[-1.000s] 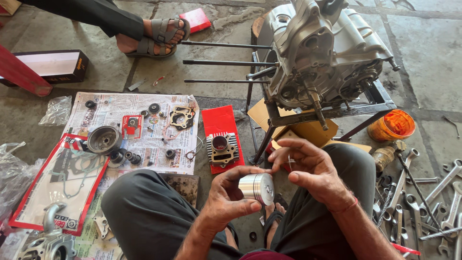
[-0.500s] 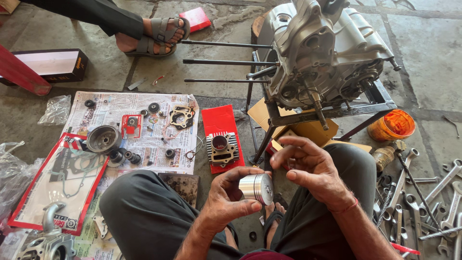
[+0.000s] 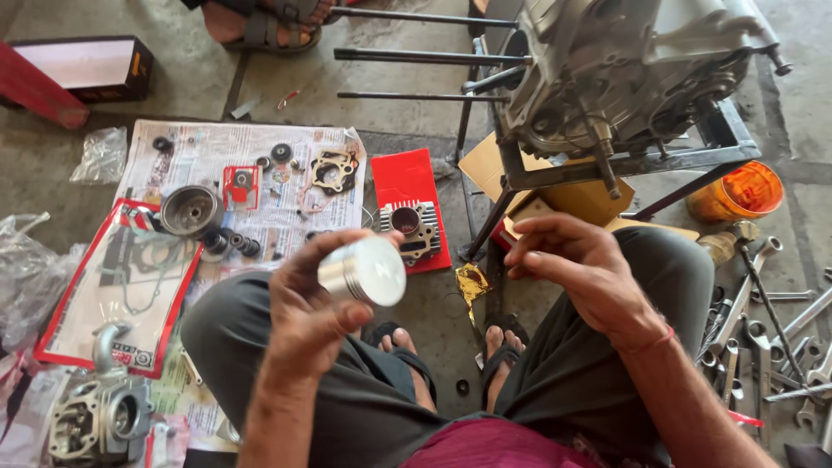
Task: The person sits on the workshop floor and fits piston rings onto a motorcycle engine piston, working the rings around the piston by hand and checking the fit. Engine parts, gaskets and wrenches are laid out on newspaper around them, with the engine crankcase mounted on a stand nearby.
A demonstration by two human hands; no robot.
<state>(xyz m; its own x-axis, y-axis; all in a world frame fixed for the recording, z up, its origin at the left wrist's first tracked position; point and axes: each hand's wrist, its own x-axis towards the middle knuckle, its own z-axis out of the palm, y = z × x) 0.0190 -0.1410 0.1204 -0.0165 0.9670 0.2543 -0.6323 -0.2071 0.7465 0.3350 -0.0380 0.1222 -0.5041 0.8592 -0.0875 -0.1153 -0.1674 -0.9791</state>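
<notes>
Piston lifted clear in the left hand, right hand now drawn off it.

Since a second ago the left hand (image 3: 316,299) has raised the shiny piston (image 3: 364,270) and turned its crown up, fingers wrapped round its skirt; the right hand (image 3: 576,269), then touching it, hovers at 3 o'clock, holding nothing, fingers loosely curled. That suggests inspection rather than fitting. On the concrete floor (image 3: 416,303): finned cylinder (image 3: 407,227) on a red box at 12 o'clock, engine on its stand (image 3: 607,78) at 1, spanners (image 3: 763,321) at 4, newspaper with small parts (image 3: 234,169) at 10.
</notes>
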